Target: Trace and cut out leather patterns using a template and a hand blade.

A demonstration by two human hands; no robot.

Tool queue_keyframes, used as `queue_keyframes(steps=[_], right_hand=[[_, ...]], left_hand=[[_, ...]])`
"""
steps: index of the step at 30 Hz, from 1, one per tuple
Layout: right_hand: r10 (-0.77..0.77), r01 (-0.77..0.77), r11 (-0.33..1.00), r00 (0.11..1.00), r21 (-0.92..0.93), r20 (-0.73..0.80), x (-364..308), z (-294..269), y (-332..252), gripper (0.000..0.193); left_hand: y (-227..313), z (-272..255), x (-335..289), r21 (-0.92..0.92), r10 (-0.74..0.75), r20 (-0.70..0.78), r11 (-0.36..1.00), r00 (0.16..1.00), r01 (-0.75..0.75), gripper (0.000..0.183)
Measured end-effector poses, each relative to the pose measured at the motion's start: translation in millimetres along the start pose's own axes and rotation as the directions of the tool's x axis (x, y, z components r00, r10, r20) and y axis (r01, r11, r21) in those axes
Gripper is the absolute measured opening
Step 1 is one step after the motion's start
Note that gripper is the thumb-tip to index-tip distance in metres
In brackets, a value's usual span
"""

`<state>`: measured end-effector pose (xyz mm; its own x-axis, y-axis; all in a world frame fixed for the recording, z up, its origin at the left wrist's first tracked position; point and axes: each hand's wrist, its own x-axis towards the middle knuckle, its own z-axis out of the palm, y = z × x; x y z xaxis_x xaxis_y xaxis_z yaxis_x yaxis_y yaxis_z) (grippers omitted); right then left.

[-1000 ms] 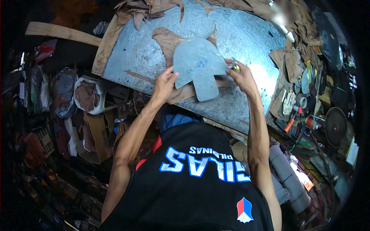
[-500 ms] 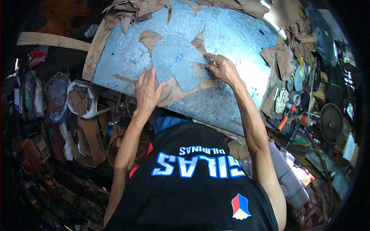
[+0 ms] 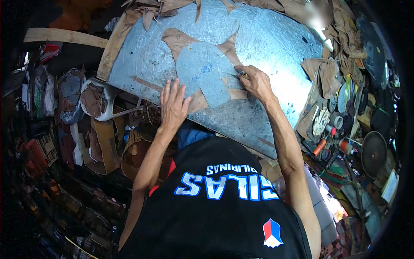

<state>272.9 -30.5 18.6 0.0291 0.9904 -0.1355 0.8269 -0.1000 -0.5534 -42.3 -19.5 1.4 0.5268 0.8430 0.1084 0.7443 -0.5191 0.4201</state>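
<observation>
A blue-grey flat template, rounded at the far end with a squared tab near me, lies on a brown leather piece. Leather shows past its far edge and on both sides of the tab. My left hand rests palm down with fingers stretched, beside the template's left edge and the near-left leather. At the template's right edge, my right hand grips a small tool with a shiny metal and brass-coloured part. Its tip and exact kind are hidden by my fingers.
The grey metal-topped table carries leather scraps along its far and right edges. Rolls of tape, an orange-handled tool and a round dark disc lie to the right. A white chair and cardboard box stand left.
The template has slid toward me over the leather, so more leather shows beyond its far edge. Both hands stay close to it. The whole view has shifted slightly.
</observation>
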Motion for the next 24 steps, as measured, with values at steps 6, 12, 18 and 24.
queue_keyframes(steps=[6, 12, 18, 24], right_hand=[[0.010, -0.010, 0.999, 1.000, 0.049, 0.003, 2, 0, -1, 0.027], [-0.023, 0.025, 0.997, 0.999, 0.069, -0.031, 4, 4, 7, 0.029], [-0.005, 0.005, 0.999, 1.000, 0.054, -0.009, 4, 3, 3, 0.030], [-0.031, 0.032, 0.998, 0.999, 0.047, -0.026, 5, 5, 8, 0.031]], left_hand=[[-5, 4, 2, 0.020, 0.019, -0.035, 1.000, 0.999, -0.018, 0.041], [-2, 10, 3, 0.079, 0.006, -0.045, 0.997, 0.999, -0.002, 0.041], [-2, 10, 0, 0.073, -0.014, -0.040, 0.997, 0.999, 0.017, 0.040], [-3, 12, 6, 0.085, -0.031, -0.029, 0.996, 0.999, 0.033, 0.039]])
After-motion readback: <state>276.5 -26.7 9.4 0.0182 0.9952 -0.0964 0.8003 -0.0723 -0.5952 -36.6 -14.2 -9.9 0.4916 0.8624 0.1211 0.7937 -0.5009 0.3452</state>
